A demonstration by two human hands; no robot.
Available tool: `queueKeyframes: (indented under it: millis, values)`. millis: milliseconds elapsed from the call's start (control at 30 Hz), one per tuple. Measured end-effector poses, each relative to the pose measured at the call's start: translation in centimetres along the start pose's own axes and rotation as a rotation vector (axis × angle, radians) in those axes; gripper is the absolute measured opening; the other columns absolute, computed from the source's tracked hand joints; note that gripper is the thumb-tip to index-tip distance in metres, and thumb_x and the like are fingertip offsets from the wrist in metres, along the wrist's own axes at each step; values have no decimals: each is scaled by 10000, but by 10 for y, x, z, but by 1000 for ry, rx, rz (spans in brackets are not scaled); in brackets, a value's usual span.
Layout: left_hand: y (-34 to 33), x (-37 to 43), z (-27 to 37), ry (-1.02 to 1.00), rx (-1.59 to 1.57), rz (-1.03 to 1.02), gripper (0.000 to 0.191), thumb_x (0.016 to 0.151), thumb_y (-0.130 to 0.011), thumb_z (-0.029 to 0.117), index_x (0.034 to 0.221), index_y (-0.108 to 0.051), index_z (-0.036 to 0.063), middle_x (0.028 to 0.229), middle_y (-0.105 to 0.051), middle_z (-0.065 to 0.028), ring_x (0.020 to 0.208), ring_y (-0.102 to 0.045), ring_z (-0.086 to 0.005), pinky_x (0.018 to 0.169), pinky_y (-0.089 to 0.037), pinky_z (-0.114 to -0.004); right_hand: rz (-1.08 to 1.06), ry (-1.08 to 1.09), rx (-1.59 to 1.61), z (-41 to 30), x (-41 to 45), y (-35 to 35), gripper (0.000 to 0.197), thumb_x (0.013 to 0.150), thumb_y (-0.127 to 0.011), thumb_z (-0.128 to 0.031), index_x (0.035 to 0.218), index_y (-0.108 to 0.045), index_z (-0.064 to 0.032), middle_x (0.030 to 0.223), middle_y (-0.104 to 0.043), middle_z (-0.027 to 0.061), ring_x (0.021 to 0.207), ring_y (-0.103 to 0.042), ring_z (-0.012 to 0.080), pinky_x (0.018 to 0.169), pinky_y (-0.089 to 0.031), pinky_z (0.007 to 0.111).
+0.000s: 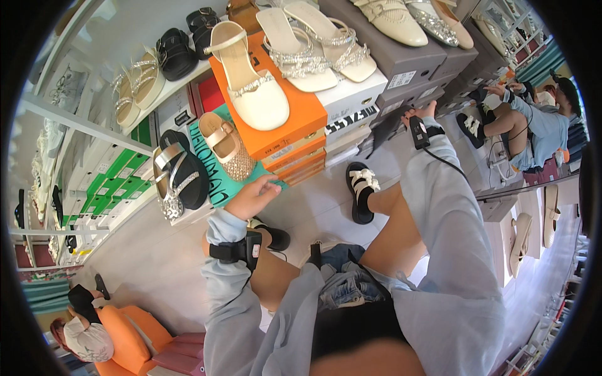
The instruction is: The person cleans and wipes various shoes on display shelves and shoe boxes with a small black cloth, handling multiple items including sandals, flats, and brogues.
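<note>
My left hand [254, 196] hovers beside a teal shoebox [200, 157], its fingers loosely bent and nothing in them. Just above it, a woven gold flat shoe [233, 157] rests on that box. My right hand [421, 114] reaches to the lower front of the stacked grey shoeboxes [401, 87]. Close to its fingers is a dark, thin item [386, 134]; whether I grip it cannot be made out. Between my hands stand orange shoeboxes [301, 123] with a cream slingback shoe [258, 101] on top, and a white shoebox [355, 99] carrying cream rhinestone sandals [301, 58].
Black sandals with rhinestone straps [190, 181] sit at the left. Behind them, a white shelf [162, 89] holds more shoes above green-and-white boxes [110, 185]. At right, a mirror reflects a seated person [541, 124]. Another person [87, 333] sits near an orange chair [136, 329].
</note>
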State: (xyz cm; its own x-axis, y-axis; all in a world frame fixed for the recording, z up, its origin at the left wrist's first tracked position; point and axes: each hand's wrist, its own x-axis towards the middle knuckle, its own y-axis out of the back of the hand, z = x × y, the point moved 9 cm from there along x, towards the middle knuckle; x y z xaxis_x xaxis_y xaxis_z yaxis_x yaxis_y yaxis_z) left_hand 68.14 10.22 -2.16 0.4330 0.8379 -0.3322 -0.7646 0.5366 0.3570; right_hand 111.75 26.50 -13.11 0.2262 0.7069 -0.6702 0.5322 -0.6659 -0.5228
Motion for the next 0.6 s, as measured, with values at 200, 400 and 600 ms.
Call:
queueKeyframes:
  millis: [200, 400, 600]
  values:
    - [1, 0, 1, 5, 26, 24, 433, 819, -482, 315, 1096, -418, -12, 903, -550, -114, 821, -518, -171, 716, -409, -259, 73, -45, 63, 14, 25, 16, 1068, 567, -215, -814, 1296, -109, -41, 1190, -358, 122, 1145, -301, 262, 969, -115, 432]
    - [4, -3, -6, 28, -11, 36, 404, 822, -483, 296, 1072, -428, -17, 897, -554, -106, 799, -525, -155, 706, -411, -245, -30, -129, -123, 59, 26, 24, 1005, 596, -193, -794, 1218, -271, -10, 774, -417, 88, 661, -391, 238, 839, -291, 444]
    - [14, -10, -9, -50, 32, 74, 303, 806, -507, 200, 1013, -456, -16, 831, -567, -92, 751, -544, -147, 652, -435, -242, 69, -27, 209, 110, 21, 89, 698, 712, -238, -639, 1061, -449, -73, 816, -537, 109, 754, -474, 309, 690, -352, 479]
